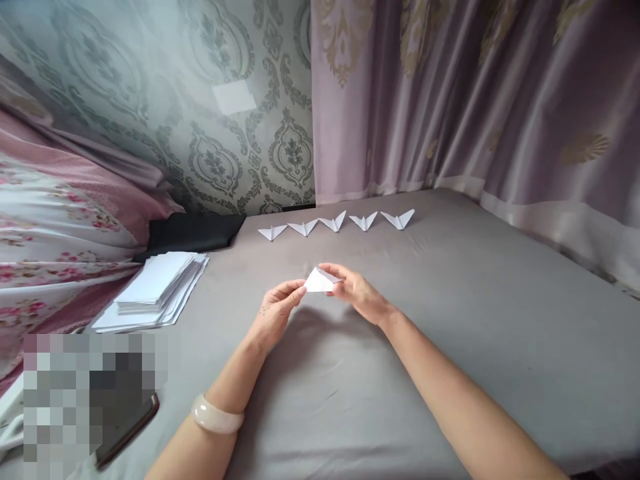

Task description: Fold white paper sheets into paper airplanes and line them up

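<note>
Grey bed sheet [475,320], five paper planes [335,222], both hands pinching one folded paper [319,281]

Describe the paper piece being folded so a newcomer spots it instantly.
On the grey sheet, in front of the row of five folded paper planes, the left hand and right hand meet. Between their fingertips is the folded white paper: the only piece held, not lying flat.
</note>
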Tool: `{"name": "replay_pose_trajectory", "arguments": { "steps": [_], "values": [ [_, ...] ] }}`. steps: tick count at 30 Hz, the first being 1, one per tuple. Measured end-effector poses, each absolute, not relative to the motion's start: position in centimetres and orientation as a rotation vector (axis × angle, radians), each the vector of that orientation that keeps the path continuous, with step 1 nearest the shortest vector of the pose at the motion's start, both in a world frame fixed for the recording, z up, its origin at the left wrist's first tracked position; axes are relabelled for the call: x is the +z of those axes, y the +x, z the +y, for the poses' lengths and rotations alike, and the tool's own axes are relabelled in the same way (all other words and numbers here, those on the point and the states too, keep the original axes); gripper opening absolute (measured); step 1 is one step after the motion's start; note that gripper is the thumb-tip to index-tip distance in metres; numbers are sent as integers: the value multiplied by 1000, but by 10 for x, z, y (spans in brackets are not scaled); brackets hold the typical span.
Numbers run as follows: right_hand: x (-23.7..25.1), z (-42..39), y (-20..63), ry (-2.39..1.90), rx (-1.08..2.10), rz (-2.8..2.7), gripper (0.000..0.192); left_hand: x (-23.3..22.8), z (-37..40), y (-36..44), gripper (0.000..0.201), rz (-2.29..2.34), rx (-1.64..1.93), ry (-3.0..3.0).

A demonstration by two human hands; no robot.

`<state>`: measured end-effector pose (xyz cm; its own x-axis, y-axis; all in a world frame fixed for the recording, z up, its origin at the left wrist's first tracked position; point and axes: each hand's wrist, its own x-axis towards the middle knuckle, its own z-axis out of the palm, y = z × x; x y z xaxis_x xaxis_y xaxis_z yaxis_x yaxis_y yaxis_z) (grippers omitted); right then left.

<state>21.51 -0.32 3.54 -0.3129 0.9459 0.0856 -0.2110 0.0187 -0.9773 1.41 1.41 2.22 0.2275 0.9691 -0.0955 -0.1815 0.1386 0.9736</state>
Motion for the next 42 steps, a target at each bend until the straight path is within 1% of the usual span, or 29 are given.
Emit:
{"name": "replay_pose_trajectory", "arguments": {
  "steps": [2, 6, 8, 11, 13, 18, 21, 25, 32, 36, 42],
  "values": [
    [35, -7, 205, -820, 1519, -1276, 76, 23, 14, 14, 23, 932, 1098, 1030],
    [36, -12, 188, -787, 1425, -1059, 71, 25, 8, 19, 20, 858, 1121, 978],
    [36, -13, 184, -819, 1409, -1073, 58, 26, 5, 23, 20, 816, 1100, 965],
    [34, -13, 183, -855, 1345, -1122, 26, 26, 0, 30, 20, 780, 1061, 941],
    [32, -12, 184, -864, 1300, -1127, 20, 27, -2, 33, 20, 781, 1049, 928],
    [29, -10, 182, -904, 1276, -1113, 20, 24, 0, 34, 20, 767, 1043, 930],
    [26, -8, 178, -963, 1263, -1025, 28, 20, 2, 34, 21, 782, 1048, 948],
    [18, -3, 174, -1039, 1263, -845, 33, 16, 3, 38, 28, 810, 1037, 970],
    [2, 8, 176, -1040, 1274, -815, 31, 11, 6, 41, 40, 899, 958, 1047],
    [1, 8, 175, -1019, 1352, -824, 30, 8, 6, 39, 40, 911, 945, 1111],
    [9, 1, 173, -995, 1440, -815, 32, 7, 3, 37, 32, 913, 870, 1150]
  ]
}}
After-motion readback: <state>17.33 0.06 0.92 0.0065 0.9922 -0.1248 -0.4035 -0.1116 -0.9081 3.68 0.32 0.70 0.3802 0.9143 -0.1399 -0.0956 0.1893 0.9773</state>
